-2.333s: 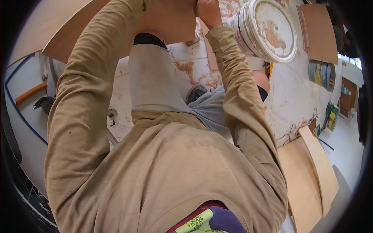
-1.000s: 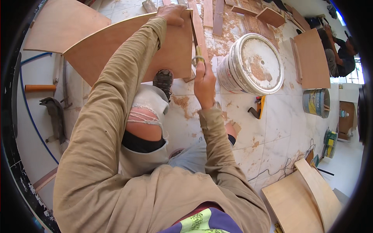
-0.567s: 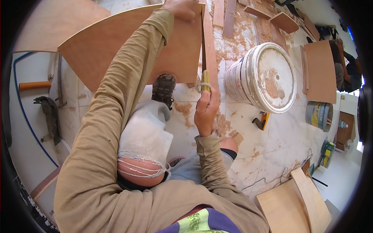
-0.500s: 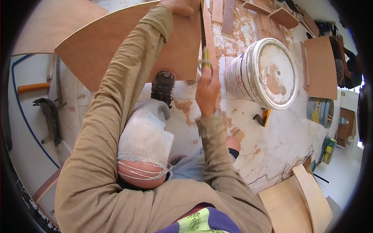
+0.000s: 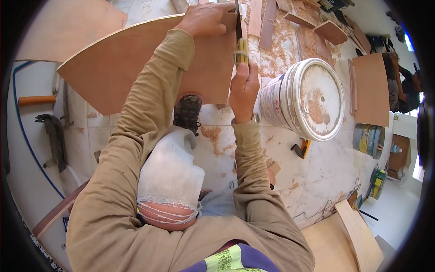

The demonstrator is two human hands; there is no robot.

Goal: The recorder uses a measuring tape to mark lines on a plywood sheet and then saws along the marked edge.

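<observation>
Rt. fingers (image 5: 243, 71): I'm gripping yellow handle (image 5: 243, 46), blade (image 5: 239, 28) pointing fwd along panel (image 5: 122, 68), rt. side; L fingers (image 5: 218, 28) clamping far edge.

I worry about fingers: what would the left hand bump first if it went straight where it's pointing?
Probably the dark blade of the yellow-handled tool, just to the right of the left hand. Depth is unclear, so I can't tell whether they touch.
</observation>
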